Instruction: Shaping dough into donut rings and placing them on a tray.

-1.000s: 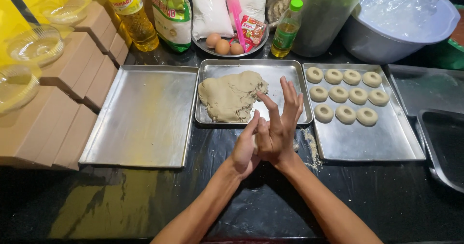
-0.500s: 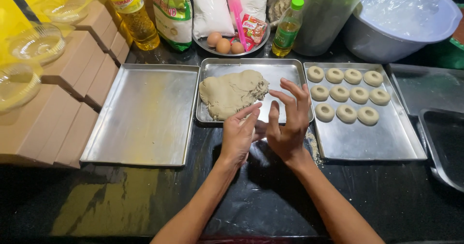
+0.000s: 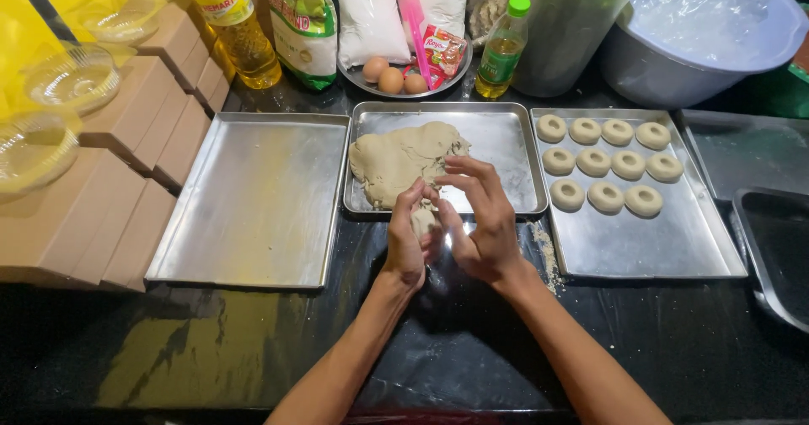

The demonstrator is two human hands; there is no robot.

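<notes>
Dough, a small pale beige lump [image 3: 424,220], sits pinched between the two hands just in front of the middle tray's near edge, above the black glossy tabletop [image 3: 472,349]. The lump looks soft and matte, the same sandy colour as the larger mass behind it; most of it is hidden by fingers. The left hand [image 3: 406,241] curls its fingers and thumb around the lump from the left. The right hand [image 3: 482,223] closes on it from the right with thumb and fingertips, the other fingers arched over the top. Both hands are clamped on the same piece, touching each other.

Directly behind them lies a rectangular silver metal tray [image 3: 497,138] holding a rough, flattened slab of beige dough [image 3: 403,160] on its left half. To the right, a second silver tray [image 3: 657,240] carries ten ring-shaped dough pieces [image 3: 607,160] in rows at its far end. To the left, a bare silver tray [image 3: 253,197] lies beside stacked brown cardboard boxes [image 3: 101,189]. Along the back stand a bottle of yellow oil [image 3: 232,21], a plate with three brown eggs [image 3: 392,75] and a large grey plastic bowl [image 3: 699,46].
</notes>
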